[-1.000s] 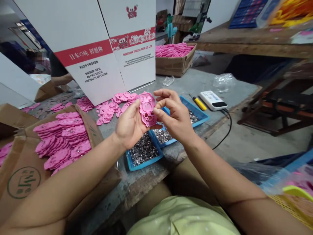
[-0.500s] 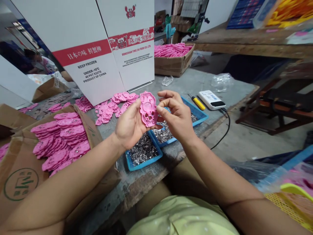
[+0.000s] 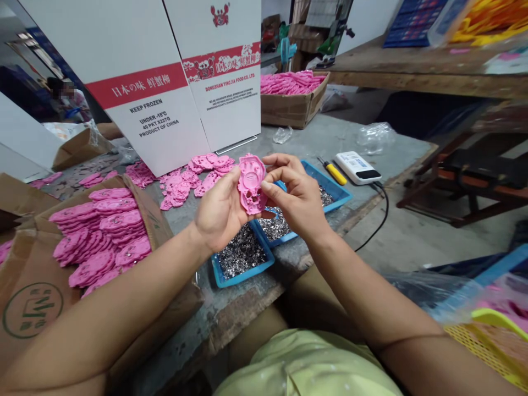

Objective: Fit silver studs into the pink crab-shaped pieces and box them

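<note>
A pink moulded plastic piece point(image 3: 252, 179) with recesses and small holes is held up in front of me. My left hand point(image 3: 220, 212) is closed on its left side, thumb along the edge. The fingers of my right hand point(image 3: 295, 195) are pinched at its right edge, around the small holes; whether a tiny part sits between the fingertips I cannot make out. Below the hands stand blue trays; the near blue tray point(image 3: 243, 283) and another blue tray point(image 3: 348, 196) behind it hold many small shiny metal parts point(image 3: 241, 253). Pink pieces point(image 3: 177, 187) lie loose beyond my left hand.
At left, a cardboard box point(image 3: 157, 220) holds stacked pink pieces point(image 3: 119, 223). Tall white cartons point(image 3: 231, 121) stand behind. A yellow-handled tool point(image 3: 335, 173) and a white device point(image 3: 358, 168) with a black cable point(image 3: 386, 214) lie right. Another pink-filled box point(image 3: 289, 110) stands farther back.
The pink piece has shifted slightly to the right and turned a little in my hands. Both hands keep their hold, and the right fingers have moved slightly left.
</note>
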`<state>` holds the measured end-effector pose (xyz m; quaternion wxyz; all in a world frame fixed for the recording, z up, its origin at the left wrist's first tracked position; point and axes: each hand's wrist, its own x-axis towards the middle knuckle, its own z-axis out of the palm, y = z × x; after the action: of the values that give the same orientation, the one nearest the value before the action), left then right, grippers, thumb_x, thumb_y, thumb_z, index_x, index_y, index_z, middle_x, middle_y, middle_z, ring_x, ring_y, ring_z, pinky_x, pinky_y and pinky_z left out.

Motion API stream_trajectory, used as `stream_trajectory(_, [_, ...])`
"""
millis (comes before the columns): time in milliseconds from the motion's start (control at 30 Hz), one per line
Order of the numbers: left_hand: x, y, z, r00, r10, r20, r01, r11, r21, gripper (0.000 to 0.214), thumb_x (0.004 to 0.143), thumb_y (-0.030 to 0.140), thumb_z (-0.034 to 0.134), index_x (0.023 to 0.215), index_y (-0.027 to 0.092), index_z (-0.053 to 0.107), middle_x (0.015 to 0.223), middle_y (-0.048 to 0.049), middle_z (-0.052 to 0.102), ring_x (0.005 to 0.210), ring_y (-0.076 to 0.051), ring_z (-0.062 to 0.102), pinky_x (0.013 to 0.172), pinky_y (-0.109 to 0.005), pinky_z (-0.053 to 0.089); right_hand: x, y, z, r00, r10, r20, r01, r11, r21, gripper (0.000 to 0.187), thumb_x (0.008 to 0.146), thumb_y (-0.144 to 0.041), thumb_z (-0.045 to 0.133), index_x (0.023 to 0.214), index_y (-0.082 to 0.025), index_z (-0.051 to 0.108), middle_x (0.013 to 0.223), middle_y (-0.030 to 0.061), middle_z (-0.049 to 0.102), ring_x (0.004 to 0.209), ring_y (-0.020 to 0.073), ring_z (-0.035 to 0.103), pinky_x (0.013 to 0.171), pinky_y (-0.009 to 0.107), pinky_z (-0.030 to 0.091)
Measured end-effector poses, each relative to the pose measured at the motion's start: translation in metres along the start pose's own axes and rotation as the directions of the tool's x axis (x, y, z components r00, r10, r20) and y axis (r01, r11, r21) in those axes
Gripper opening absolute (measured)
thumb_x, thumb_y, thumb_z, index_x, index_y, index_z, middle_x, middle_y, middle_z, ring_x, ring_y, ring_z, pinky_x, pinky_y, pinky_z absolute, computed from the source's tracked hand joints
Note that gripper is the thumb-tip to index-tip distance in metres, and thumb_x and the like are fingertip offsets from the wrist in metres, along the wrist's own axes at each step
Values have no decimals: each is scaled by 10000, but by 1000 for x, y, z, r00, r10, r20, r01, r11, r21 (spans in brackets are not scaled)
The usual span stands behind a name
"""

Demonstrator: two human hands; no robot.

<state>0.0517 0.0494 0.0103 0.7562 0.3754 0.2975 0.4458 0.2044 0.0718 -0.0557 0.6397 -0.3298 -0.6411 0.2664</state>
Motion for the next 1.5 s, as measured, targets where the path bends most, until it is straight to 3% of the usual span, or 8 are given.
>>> stream_trajectory(467, [2, -4, -7, 998, 14, 57, -17, 998, 59, 398, 1095, 332, 371, 1361, 167, 616, 1041, -102, 788, 964, -240, 771, 848, -368, 642, 1, -2, -4, 999, 8, 47, -7, 1000, -11, 155, 902, -296, 751, 782, -236, 674, 1197, 64, 673, 1181, 234, 645, 1117, 505, 519])
stream_trajectory(867, [-1, -4, -1, 1000, -8, 29, 7, 999, 32, 402, 1100, 294, 356, 1393, 157, 594, 1110, -119, 769, 968, -228, 765, 856, -376, 659, 1, -1, -6, 998, -6, 60, 8, 999, -36, 174, 882, -330, 773, 772, -231, 683, 1173, 64, 692, 1133, 232, 650, 1074, 483, 530])
stream_trajectory(1167, [1, -5, -10, 997, -38, 61, 35, 998, 45, 419, 1107, 332, 347, 1380, 146, 607, 1048, -139, 767, 874, -228, 779, 713, -338, 680, -2, 2, -8, 989, 131, 67, -138, 984, 110, 203, 880, -372, 766, 773, -225, 677, 1203, 80, 655, 1144, 238, 638, 989, 465, 577])
stream_trajectory(1333, [3, -9, -16, 999, -7, 52, 3, 996, 88, 382, 1095, 346, 419, 1303, 121, 647, 1044, -147, 763, 852, -230, 777, 680, -329, 679, -3, 0, -6, 997, 70, 29, -71, 997, 37, 209, 880, -369, 775, 766, -239, 657, 1165, 69, 664, 1156, 235, 627, 1110, 498, 516])
stream_trajectory(1500, [5, -10, -17, 1000, 29, 5, -29, 993, 119, 363, 1085, 353, 457, 1255, 115, 672, 965, -127, 760, 881, -237, 775, 725, -344, 690, -4, -3, -3, 999, 35, 2, -35, 999, -2, 203, 910, -380, 731, 786, -250, 636, 1172, 75, 634, 1191, 243, 609, 1116, 500, 510])
